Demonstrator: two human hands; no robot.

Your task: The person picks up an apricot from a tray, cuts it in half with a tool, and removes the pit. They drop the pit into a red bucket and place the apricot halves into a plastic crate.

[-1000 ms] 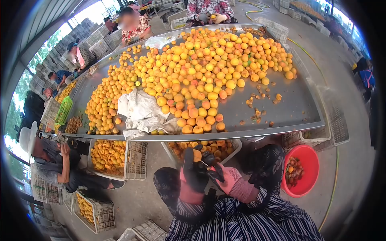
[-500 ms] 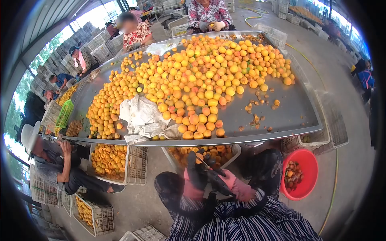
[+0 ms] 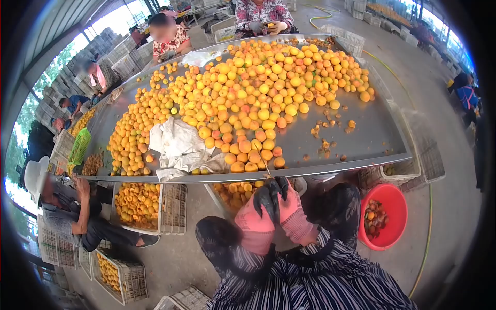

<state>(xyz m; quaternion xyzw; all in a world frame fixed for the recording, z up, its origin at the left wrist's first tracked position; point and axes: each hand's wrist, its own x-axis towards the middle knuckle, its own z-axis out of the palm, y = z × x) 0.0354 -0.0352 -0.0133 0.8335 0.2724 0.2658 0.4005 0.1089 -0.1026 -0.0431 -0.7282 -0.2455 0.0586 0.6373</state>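
My left hand (image 3: 265, 200), in a pink glove with black-coated fingers, is closed beside the right one, its fingers bent together. Whatever it may hold is hidden. My right hand (image 3: 283, 194), gloved the same way, grips a slender knife (image 3: 266, 166) that points up over the table's near rim. Just beyond lie many apricots (image 3: 250, 155), heaped on the metal table (image 3: 330, 169). Below my hands, partly covered by them, a crate (image 3: 216, 199) holds opened apricots (image 3: 235, 192).
A red bucket (image 3: 398, 227) with dark scraps stands right of my knee. A crumpled white cloth (image 3: 181, 144) lies on the table. Left are crates of apricots (image 3: 173, 209) and a seated person in a white hat (image 3: 36, 178). Other people sit along the far side.
My hands have come together and risen toward the table rim. The apricot that was in my left hand is no longer visible there. The knife now points up and forward.
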